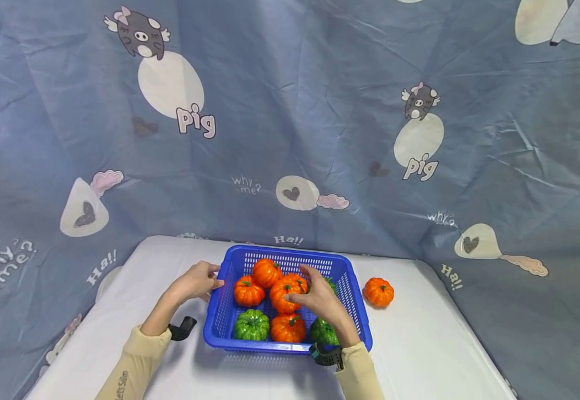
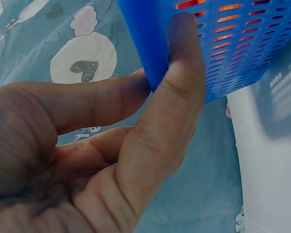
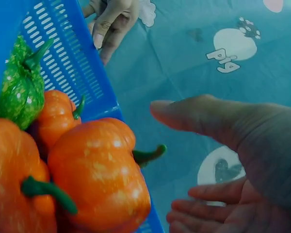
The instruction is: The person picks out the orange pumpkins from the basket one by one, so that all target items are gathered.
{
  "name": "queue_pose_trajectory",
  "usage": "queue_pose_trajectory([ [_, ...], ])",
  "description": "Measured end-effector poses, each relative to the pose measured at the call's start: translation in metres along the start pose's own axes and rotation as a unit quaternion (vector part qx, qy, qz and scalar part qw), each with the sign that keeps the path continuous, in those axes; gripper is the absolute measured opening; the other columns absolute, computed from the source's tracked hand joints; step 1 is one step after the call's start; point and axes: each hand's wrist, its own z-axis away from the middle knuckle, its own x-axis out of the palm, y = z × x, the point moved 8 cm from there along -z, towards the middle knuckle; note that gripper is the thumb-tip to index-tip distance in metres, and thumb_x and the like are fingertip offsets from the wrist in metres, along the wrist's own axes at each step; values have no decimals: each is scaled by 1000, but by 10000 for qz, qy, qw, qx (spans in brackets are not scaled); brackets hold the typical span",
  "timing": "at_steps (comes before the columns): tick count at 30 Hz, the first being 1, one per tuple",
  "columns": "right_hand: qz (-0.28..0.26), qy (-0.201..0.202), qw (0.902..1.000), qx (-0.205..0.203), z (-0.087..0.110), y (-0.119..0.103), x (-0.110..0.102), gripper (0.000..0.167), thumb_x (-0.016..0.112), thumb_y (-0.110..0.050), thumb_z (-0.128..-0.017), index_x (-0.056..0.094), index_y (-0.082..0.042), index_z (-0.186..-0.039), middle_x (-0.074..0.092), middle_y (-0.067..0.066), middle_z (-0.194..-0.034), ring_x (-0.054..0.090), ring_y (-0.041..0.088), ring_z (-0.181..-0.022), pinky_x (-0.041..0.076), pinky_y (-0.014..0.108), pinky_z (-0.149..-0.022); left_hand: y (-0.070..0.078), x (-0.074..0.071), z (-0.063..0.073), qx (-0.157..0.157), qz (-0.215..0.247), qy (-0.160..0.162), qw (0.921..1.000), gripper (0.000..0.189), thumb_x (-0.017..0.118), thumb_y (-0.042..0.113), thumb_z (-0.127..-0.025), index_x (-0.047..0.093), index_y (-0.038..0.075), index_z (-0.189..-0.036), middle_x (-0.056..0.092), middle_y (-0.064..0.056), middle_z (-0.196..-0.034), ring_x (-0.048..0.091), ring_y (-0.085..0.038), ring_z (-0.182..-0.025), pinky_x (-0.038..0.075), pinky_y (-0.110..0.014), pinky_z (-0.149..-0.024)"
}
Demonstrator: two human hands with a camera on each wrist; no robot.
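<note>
A blue plastic basket stands on the white table. Its left rim is pinched between the thumb and a finger of my left hand, and the left wrist view shows this hand at the perforated wall. Inside lie several small orange pumpkins and green pumpkins, some stacked. Over the basket's right half hangs my right hand, thumb and fingers spread apart, near an orange pumpkin. In the right wrist view nothing sits between this hand's thumb and fingers. It partly hides the green pumpkins on that side.
A single orange pumpkin lies on the white table, right of the basket. Behind and beside the table hangs a blue-grey cloth printed with pigs. Each wrist carries a black band.
</note>
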Motion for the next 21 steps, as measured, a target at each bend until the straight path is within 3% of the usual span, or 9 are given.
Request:
queue_pose_trajectory([
  [8,305,-97,9989,346,-6,4,12,86,82,-24,-75,38,5,-143,46,25,-141,48,39,-127,39,52,-108,1,-1,2,-20,-11,7,10000,49,59,5,-94,43,-15,-136,59,-16,-88,66,-18,-71,60,-35,-60],
  [15,630,-242,9975,209,-6,5,19,77,84,-18,-71,46,6,-134,59,19,-121,60,30,-106,51,45,-95,2,-2,2,-11,-8,10,10000,49,58,5,-94,43,-16,-136,60,-17,-91,67,-19,-72,60,-35,-61],
  [21,991,-295,9943,256,-4,7,21,77,85,-11,-70,46,6,-134,58,20,-120,58,33,-106,50,49,-96,-1,-1,0,-50,-76,41,10000,49,59,5,-94,44,-15,-135,60,-17,-91,66,-19,-71,60,-35,-61],
])
